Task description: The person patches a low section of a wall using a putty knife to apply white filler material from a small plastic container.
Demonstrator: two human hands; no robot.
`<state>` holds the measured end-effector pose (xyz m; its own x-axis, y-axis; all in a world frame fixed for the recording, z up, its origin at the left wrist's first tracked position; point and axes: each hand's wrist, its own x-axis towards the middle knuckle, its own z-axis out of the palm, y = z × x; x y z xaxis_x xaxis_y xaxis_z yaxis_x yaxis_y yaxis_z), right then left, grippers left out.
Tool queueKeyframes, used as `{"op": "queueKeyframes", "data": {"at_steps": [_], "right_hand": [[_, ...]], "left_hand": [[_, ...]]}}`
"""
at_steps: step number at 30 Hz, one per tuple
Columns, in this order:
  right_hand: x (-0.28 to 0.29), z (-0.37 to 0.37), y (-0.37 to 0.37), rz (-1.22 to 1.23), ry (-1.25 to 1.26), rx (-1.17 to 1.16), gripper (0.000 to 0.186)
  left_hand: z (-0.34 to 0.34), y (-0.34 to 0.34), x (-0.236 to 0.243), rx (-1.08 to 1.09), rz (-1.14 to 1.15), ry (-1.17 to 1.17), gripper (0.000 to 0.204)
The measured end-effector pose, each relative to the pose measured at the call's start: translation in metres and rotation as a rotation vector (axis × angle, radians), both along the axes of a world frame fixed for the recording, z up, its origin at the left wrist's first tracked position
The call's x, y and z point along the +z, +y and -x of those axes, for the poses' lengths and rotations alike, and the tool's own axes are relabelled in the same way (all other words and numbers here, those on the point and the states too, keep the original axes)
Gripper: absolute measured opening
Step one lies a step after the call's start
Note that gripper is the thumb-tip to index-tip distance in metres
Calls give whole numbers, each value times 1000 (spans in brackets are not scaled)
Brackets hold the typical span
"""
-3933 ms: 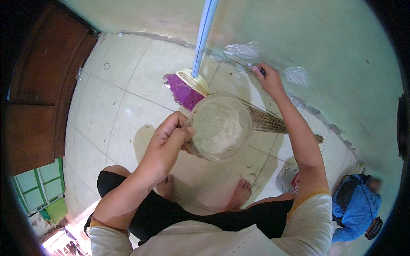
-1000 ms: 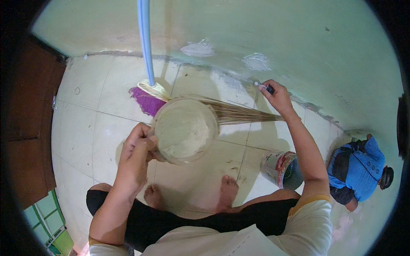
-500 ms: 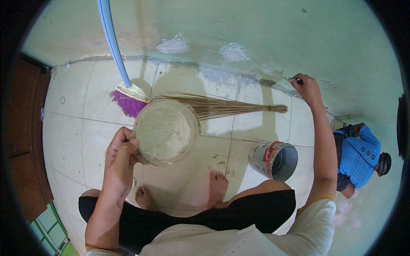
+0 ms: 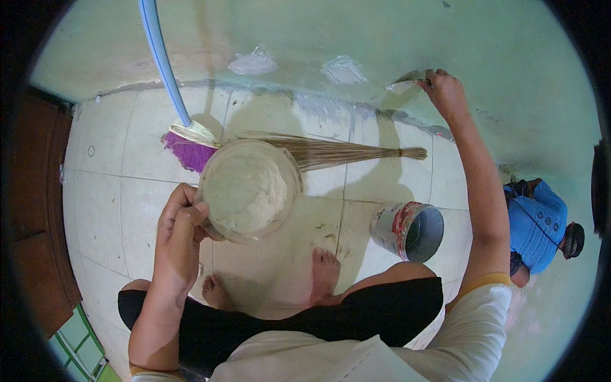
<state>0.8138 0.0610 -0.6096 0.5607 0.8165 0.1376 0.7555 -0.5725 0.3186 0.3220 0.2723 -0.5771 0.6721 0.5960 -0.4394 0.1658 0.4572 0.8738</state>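
My left hand point(image 4: 184, 216) is closed on the rim of a round translucent plastic container point(image 4: 248, 190) that has pale putty smeared inside. My right hand point(image 4: 442, 92) grips a putty knife point(image 4: 404, 84) by its dark handle, with the blade at the lower part of the pale green wall point(image 4: 509, 63), just right of two white putty patches point(image 4: 344, 70). Below the container and my right arm, a dented metal bucket point(image 4: 391, 229) with red markings stands on the tiled floor near my bare foot.
A broom point(image 4: 191, 153) with purple bristles and blue handle stands at the back left; a stick broom point(image 4: 356, 153) lies along the wall. Brown wooden furniture point(image 4: 35, 204) and a green frame point(image 4: 79, 344) are at left. A person in blue point(image 4: 534, 229) is at the wall to my right.
My right hand with the knife has moved right along the wall and, most recently, higher. The container has shifted left in view. More of the bucket shows than in the earliest frame.
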Motion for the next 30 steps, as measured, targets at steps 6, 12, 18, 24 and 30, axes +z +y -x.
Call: {"op": "queueKeyframes", "data": {"at_steps": [6, 12, 18, 24, 30], "right_hand": [[18, 9, -19, 13, 15, -77, 32], [44, 29, -50, -62, 316, -312, 33], [16, 42, -53, -589, 1294, -865, 20], [6, 20, -5, -817, 1521, -921, 10], [-24, 12, 51, -1120, 1400, -823, 11]], "left_hand": [[2, 1, 0, 16, -12, 26, 5], [10, 8, 0, 12, -14, 46, 5], [22, 0, 14, -49, 62, 77, 3], [34, -7, 25, -95, 89, 28, 5], [39, -2, 37, -131, 68, -43, 6]]}}
